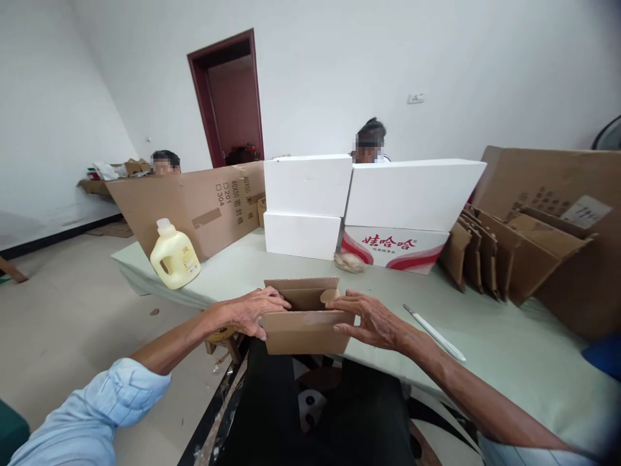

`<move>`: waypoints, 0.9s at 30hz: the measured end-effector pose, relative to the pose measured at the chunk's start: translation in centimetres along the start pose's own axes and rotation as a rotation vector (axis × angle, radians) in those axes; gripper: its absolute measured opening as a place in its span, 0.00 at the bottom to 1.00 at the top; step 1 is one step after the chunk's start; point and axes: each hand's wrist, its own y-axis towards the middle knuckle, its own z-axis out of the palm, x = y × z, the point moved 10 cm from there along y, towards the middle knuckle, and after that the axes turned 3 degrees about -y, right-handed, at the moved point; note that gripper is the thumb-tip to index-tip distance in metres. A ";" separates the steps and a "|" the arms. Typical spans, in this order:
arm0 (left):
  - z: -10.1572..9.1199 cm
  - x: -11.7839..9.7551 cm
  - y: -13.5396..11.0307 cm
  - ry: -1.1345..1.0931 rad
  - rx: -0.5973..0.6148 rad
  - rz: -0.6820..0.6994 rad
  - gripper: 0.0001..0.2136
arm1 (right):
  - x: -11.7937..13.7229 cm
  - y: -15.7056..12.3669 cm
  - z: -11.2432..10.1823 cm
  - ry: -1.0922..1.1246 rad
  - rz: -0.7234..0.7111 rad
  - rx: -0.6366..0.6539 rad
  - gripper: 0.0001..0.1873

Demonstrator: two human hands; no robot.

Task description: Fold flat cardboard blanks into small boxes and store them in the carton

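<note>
A small brown cardboard box (305, 333) with its top uncovered sits at the near edge of the table, in front of my body. My left hand (253, 310) grips its left side, fingers curled over the rim and thumb outside. At the right side my right hand (371, 318) clasps the box, fingers reaching over the rim and thumb against the front wall. A flap stands up along the back rim. The inside is shadowed, and I cannot make out its bottom. To the right of my right hand lies a slim white-handled knife (436, 333).
White boxes (308, 186) are stacked behind the work area, one marked with red print (392, 246). A yellow jug (175, 255) stands at the left table edge, before a large carton (194, 207). Folded cardboard pieces (514, 252) lean at right. Two people sit beyond the boxes.
</note>
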 end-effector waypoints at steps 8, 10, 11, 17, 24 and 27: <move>-0.7 -0.5 0.9 0.168 0.011 0.044 0.31 | 2.0 0.8 -0.6 -0.153 -0.099 0.012 0.16; -1.2 -0.7 0.8 0.199 -0.022 0.054 0.34 | 1.8 0.5 -1.0 -0.206 -0.121 -0.054 0.17; -1.4 -0.7 0.8 0.212 -0.049 0.055 0.35 | 1.5 0.2 -1.3 -0.234 -0.129 -0.099 0.18; -2.9 0.6 0.0 0.256 -0.276 -0.011 0.31 | -0.9 -1.0 -2.7 -0.265 -0.099 -0.313 0.20; -2.5 2.2 -0.5 0.257 -0.368 -0.053 0.29 | -0.8 -0.7 -3.1 -0.179 0.012 -0.291 0.11; -2.5 1.8 -0.6 0.269 -0.359 -0.047 0.27 | 0.2 -0.2 -3.0 -0.168 -0.012 -0.227 0.13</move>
